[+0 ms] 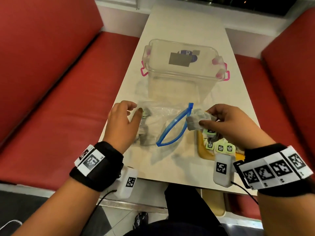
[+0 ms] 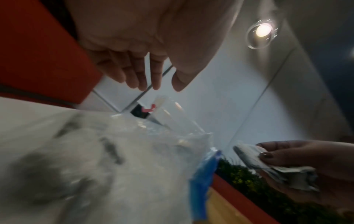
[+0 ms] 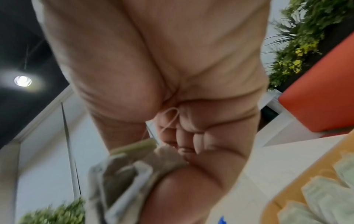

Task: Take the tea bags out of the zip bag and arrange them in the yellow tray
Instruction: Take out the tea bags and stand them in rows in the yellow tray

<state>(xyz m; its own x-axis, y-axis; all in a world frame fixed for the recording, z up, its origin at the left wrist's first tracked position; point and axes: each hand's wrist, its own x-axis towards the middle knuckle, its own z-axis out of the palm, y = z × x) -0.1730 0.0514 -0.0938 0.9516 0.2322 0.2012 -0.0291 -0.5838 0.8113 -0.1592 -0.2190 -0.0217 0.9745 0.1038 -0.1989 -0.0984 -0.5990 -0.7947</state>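
A clear zip bag point(image 1: 163, 116) with a blue zip point(image 1: 172, 130) lies open on the table, with several tea bags point(image 1: 144, 135) still inside at its left end. My left hand point(image 1: 134, 109) hovers just over that end with relaxed fingers; in the left wrist view the left hand point(image 2: 162, 86) is above the zip bag point(image 2: 134, 151) and holds nothing. My right hand point(image 1: 205, 116) grips a small bunch of tea bags point(image 1: 194, 121) beside the zip mouth, above the far end of the yellow tray point(image 1: 203, 153). The right wrist view shows that hand point(image 3: 178, 163) curled round the bunch point(image 3: 122, 174). Several green-tagged tea bags point(image 1: 219, 148) lie in the tray.
A clear lidded plastic box point(image 1: 182, 65) with pink latches stands just behind the zip bag. Red bench seats point(image 1: 59, 99) flank the narrow white table point(image 1: 179, 164). The tray sits at the table's near right corner, partly hidden by my right wrist.
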